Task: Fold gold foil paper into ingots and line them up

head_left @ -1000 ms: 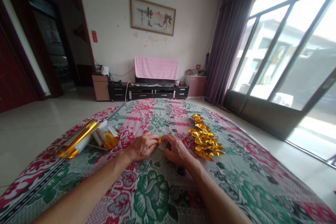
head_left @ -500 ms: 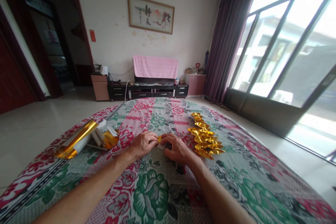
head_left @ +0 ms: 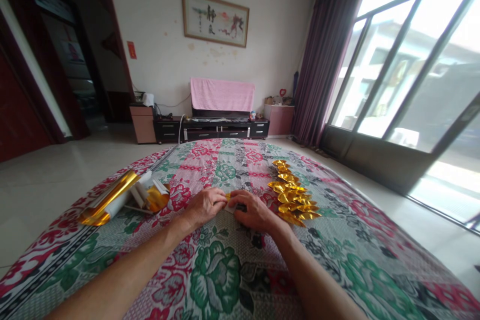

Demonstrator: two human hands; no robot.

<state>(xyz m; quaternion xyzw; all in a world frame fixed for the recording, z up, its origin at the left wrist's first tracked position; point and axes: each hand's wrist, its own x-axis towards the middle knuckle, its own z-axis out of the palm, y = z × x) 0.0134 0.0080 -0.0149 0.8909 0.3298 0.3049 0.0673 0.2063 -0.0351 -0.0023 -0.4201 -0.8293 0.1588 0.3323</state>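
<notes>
Near the middle of the flowered cloth, my left hand [head_left: 206, 206] and my right hand [head_left: 250, 210] meet with fingers pinched on a small piece of gold foil paper [head_left: 228, 196]. A pale edge of it shows below, between the hands; the fingers hide most of the rest. To the right of my right hand lies a row of several folded gold foil pieces [head_left: 292, 192] with pointed ends. On the left lie a roll of gold foil [head_left: 112, 200] and white and gold sheets [head_left: 157, 197], away from my left hand.
A patterned cloth [head_left: 217, 275] covers the round table. Beyond it are a low black cabinet [head_left: 204, 132], a pink towel [head_left: 222, 94] over a screen, and a framed picture [head_left: 215, 17]. A purple curtain [head_left: 322, 55] and large windows are on the right.
Both hands have barely moved; the fingertips have shifted slightly on the small gold piece. The gold pieces and the roll have stayed in place.
</notes>
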